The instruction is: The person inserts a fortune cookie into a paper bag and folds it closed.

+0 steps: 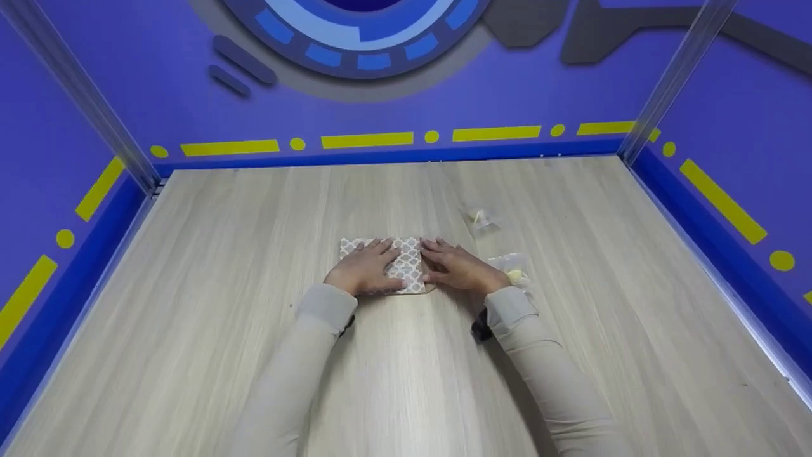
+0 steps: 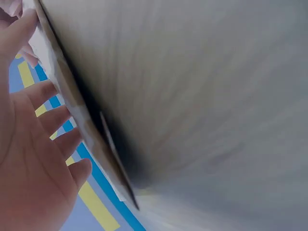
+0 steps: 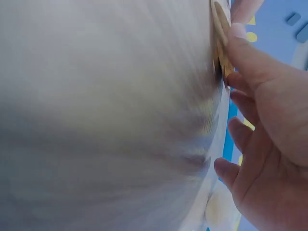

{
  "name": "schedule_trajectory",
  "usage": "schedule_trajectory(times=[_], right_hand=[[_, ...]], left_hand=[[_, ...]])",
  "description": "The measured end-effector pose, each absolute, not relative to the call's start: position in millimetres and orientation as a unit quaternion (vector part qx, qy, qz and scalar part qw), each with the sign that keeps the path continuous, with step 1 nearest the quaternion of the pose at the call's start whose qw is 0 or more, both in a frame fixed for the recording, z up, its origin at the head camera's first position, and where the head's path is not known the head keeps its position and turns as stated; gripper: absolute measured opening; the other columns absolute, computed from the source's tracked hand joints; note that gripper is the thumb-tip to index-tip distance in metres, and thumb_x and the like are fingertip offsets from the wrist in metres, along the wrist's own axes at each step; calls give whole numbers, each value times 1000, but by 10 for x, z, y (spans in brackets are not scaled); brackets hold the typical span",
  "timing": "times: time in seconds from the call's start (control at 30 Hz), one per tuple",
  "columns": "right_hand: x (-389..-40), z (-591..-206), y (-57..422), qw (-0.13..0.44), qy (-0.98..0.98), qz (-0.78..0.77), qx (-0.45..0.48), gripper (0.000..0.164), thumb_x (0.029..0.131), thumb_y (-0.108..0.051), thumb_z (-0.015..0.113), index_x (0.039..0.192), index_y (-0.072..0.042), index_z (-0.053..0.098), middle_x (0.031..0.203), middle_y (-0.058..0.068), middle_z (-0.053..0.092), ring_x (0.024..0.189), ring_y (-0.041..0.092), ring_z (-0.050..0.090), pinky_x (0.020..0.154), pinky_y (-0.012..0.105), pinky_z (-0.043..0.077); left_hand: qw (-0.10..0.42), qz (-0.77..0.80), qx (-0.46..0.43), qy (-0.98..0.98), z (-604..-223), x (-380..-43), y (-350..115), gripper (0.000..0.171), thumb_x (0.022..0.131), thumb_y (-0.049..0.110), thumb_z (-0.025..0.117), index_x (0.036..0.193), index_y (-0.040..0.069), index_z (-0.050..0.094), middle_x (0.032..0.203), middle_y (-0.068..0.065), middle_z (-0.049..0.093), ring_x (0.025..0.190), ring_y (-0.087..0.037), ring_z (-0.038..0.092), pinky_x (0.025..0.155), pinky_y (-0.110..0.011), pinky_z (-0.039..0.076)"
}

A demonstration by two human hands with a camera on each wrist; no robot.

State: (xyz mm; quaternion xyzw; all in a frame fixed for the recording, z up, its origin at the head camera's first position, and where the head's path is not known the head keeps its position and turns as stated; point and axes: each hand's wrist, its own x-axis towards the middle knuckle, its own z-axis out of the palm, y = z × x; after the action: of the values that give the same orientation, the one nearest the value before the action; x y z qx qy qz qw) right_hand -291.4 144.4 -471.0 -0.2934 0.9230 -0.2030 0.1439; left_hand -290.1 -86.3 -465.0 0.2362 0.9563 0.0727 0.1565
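A flat piece of patterned paper point(image 1: 412, 263), white with a grey lattice print, lies on the table between the hands. Brown shows along its right edge. My left hand point(image 1: 365, 270) rests on its left part with fingers spread and thumb along the near side. At the right edge, my right hand point(image 1: 460, 266) touches the brown flap point(image 3: 224, 60) with thumb and fingertips, the fingers only slightly bent. In the left wrist view, the paper's layered edge point(image 2: 91, 125) stands a little off the table near the left fingers.
Two small clear plastic bags lie to the right: one farther back point(image 1: 482, 219), and one with something pale yellow point(image 1: 516, 277) beside the right wrist. The wood-look table point(image 1: 209, 317) is bordered by blue walls point(image 1: 374, 114) with yellow marks at the back and sides.
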Motion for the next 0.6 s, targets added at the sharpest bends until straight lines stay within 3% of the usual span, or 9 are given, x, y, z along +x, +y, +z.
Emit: schedule_trajectory(times=[0.33, 0.47, 0.6], right_hand=[[-2882, -4718, 1482, 185, 912, -193, -313, 69, 95, -29, 59, 150, -2, 27, 160, 11, 18, 148, 30, 12, 118, 53, 12], [-2875, -4706, 1518, 200, 905, -191, -322, 69, 96, -28, 57, 150, -2, 24, 161, 11, 14, 148, 30, 10, 118, 53, 11], [-2875, -4682, 1530, 206, 902, -192, -328, 67, 97, -25, 57, 150, -2, 24, 161, 13, 12, 148, 31, 12, 118, 54, 11]], left_hand=[[178, 115, 240, 947, -4683, -2817, -820, 87, 85, 56, 62, 151, 9, 29, 161, -6, 17, 148, -26, 18, 119, -41, 19], [188, 131, 240, 943, -4691, -2810, -813, 90, 84, 55, 64, 152, 12, 25, 161, -6, 17, 146, -28, 22, 117, -41, 23], [195, 143, 241, 940, -4682, -2817, -819, 90, 83, 52, 66, 154, 18, 22, 162, -1, 15, 148, -24, 18, 118, -39, 22]])
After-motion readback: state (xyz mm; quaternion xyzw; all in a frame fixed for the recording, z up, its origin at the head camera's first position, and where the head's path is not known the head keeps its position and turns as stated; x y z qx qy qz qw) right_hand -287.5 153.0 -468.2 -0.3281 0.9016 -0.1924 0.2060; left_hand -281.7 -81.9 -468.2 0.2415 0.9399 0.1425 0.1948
